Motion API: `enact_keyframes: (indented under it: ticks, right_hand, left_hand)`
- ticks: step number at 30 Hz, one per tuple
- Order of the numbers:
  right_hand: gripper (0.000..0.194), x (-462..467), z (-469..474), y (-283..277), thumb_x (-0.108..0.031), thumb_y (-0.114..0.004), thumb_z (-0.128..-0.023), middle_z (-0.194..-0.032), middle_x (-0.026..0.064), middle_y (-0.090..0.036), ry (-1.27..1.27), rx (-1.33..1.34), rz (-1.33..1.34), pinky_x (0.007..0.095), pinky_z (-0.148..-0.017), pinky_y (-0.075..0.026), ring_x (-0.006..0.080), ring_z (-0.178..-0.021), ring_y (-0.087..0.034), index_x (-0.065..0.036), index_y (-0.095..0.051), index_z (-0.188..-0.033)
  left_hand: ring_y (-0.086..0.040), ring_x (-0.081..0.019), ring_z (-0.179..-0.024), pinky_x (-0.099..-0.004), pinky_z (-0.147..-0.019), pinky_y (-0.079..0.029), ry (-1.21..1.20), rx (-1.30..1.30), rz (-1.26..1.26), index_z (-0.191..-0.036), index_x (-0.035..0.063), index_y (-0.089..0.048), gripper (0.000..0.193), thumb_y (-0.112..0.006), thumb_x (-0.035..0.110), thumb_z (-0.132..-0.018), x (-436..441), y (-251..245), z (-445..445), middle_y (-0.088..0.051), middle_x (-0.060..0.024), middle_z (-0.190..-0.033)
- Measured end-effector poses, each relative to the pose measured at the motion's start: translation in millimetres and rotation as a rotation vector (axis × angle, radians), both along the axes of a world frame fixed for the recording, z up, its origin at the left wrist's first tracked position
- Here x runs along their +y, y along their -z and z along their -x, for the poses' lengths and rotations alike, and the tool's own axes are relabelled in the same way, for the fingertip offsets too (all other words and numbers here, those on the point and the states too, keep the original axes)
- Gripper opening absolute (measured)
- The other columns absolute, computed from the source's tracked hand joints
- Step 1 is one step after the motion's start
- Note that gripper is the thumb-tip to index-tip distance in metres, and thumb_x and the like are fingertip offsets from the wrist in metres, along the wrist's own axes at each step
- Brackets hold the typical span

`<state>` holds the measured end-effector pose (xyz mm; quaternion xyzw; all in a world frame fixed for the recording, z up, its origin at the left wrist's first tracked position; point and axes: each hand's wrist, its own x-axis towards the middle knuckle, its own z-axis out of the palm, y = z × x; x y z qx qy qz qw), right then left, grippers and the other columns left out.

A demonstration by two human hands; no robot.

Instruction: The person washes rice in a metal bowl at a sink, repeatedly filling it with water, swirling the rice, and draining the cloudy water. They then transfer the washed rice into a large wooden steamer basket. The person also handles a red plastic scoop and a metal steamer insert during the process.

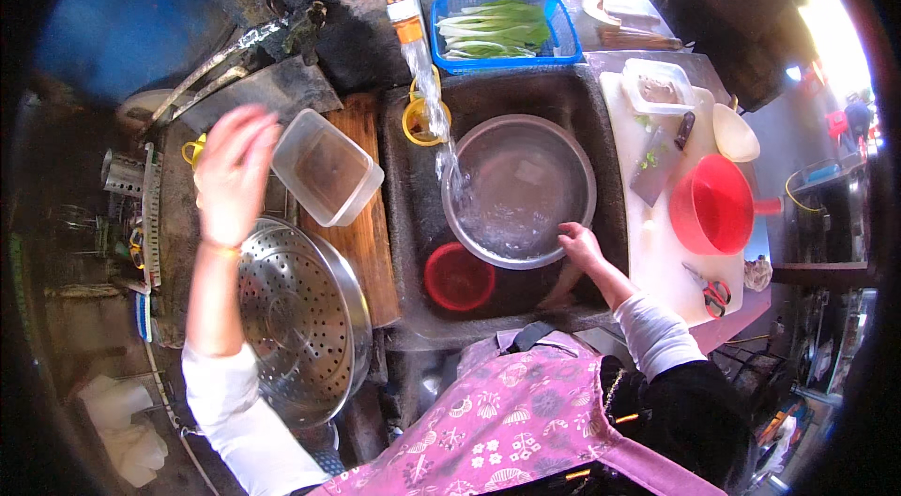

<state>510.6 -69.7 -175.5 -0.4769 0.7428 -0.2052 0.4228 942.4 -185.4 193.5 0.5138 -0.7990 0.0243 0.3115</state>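
Note:
Water runs from the tap (405, 17) into a metal basin (590, 186) standing in the dark sink (412, 214). My right hand (583, 246) holds the basin's near right rim with its fingers. My left hand (236, 169) is raised over the left counter, blurred by motion, beside an open clear plastic container (327, 169). Whether its fingers hold anything cannot be made out. The container sits partly on a wooden board (376, 264). Below my left forearm lies a large perforated steel steamer tray (295, 320).
A red plastic bowl (459, 276) and a yellow strainer (426, 123) are in the sink. Behind it, a blue basket (507, 63) holds scallions. On the right, a white cutting board (637, 257) bears a cleaver (654, 169), scissors (714, 295) and a red ladle-like pot (718, 207).

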Motion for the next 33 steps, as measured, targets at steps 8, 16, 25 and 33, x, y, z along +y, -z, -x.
enact_keyframes:
  ticks: [8,16,25,33]
  right_hand:
    - [0.031,42.4,-12.5,-43.1,-0.013,-0.058,-0.079,-0.084,0.0106,-0.064,-0.141,-0.130,0.084,0.0290,-0.070,-0.047,0.0157,-0.075,-0.060,-0.004,-0.056,-0.108]
    - [0.029,103.0,47.3,-49.4,-0.014,-0.057,-0.079,-0.092,0.0143,-0.063,-0.040,-0.129,-0.006,0.0309,-0.076,-0.047,0.0222,-0.084,-0.061,-0.002,-0.057,-0.105]
    - [0.028,82.2,41.1,-42.6,-0.015,-0.056,-0.079,-0.094,0.0160,-0.063,-0.127,-0.160,0.077,0.0312,-0.078,-0.047,0.0245,-0.088,-0.061,0.000,-0.058,-0.103]
    - [0.020,19.8,18.8,-38.8,-0.012,-0.058,-0.079,-0.082,0.0086,-0.064,-0.156,-0.151,0.032,0.0272,-0.069,-0.046,0.0146,-0.075,-0.058,0.001,-0.061,-0.094]
  left_hand:
    - [-0.031,-0.0336,-0.121,-0.0404,-0.100,-0.021,-0.172,-0.185,0.328,-0.120,0.0053,-0.046,0.050,-0.049,0.038,-0.083,-131.0,6.1,162.3,-0.038,-0.0194,-0.128]
    - [-0.044,-0.0366,-0.105,-0.0462,-0.094,-0.028,-0.158,-0.148,0.207,-0.098,0.0047,-0.058,0.035,-0.047,0.032,-0.079,-154.7,27.4,185.0,-0.054,-0.0197,-0.102]
    - [-0.043,-0.0314,-0.115,-0.0333,-0.093,-0.035,0.110,0.039,0.199,-0.108,0.0042,-0.051,0.034,-0.050,0.030,-0.086,-151.0,33.2,120.7,-0.045,-0.0182,-0.124]
    - [-0.058,-0.0359,-0.075,-0.0409,-0.067,-0.045,-0.438,0.607,-0.278,-0.083,0.0010,-0.055,0.025,-0.048,0.024,-0.087,31.2,240.8,154.9,-0.059,-0.0205,-0.076]
